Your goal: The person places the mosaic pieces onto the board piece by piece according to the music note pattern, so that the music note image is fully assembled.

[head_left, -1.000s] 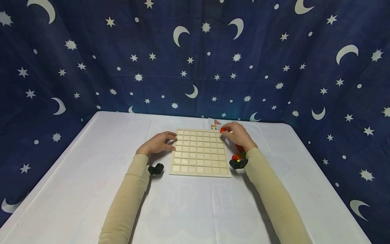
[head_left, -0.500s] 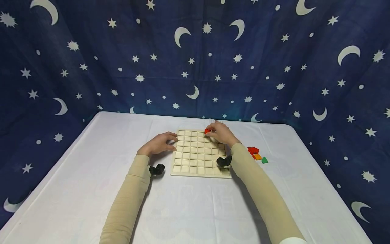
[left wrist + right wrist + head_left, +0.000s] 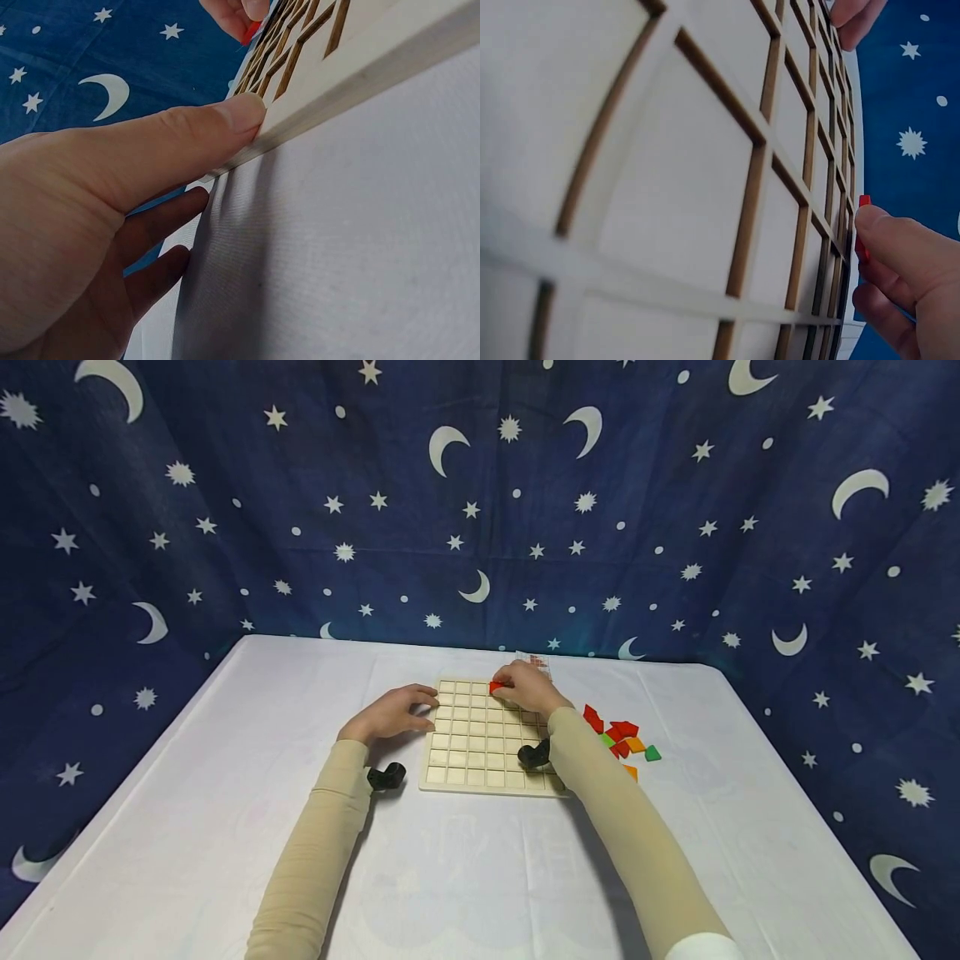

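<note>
A pale wooden board with a grid of square recesses lies on the table. My right hand is over the board's far edge and pinches a small red tile between thumb and fingers. In the right wrist view this red tile stands on edge between thumb and fingertips, close to the grid. At the board's left side, my left hand touches the rim with its thumb. The left wrist view shows that thumb on the rim, the other fingers loosely extended beside the board.
Right of the board lie several loose tiles: red tiles, an orange tile and a green tile. A printed card with a coloured pattern lies behind the board, partly hidden by my right hand. A dark star-patterned curtain surrounds the table.
My right hand has moved left along the board's far edge with the red tile, uncovering the loose tiles on the right. My left hand stays in place.
</note>
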{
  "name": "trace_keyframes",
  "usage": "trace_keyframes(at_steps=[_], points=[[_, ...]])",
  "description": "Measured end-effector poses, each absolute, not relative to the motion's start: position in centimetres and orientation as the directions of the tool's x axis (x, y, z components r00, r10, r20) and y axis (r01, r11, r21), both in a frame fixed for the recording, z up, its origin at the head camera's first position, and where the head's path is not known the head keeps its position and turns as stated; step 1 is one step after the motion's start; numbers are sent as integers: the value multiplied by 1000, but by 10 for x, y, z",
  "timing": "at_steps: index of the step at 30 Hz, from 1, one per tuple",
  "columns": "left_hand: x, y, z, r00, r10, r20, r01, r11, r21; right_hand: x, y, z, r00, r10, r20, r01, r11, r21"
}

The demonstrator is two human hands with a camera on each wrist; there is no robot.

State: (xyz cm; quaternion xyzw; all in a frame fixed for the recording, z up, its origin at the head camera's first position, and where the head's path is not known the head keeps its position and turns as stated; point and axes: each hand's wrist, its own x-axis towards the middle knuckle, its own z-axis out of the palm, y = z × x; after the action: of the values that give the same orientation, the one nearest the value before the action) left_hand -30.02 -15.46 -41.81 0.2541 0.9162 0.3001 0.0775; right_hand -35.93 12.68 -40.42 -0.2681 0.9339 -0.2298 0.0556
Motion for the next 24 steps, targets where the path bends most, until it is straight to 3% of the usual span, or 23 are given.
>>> trace_keyframes(at_steps=[24], points=[[-298,-153,-416,-862,507,-4,404,693,597,-358,119,-403,-851,-525,12,-485,776,-404]])
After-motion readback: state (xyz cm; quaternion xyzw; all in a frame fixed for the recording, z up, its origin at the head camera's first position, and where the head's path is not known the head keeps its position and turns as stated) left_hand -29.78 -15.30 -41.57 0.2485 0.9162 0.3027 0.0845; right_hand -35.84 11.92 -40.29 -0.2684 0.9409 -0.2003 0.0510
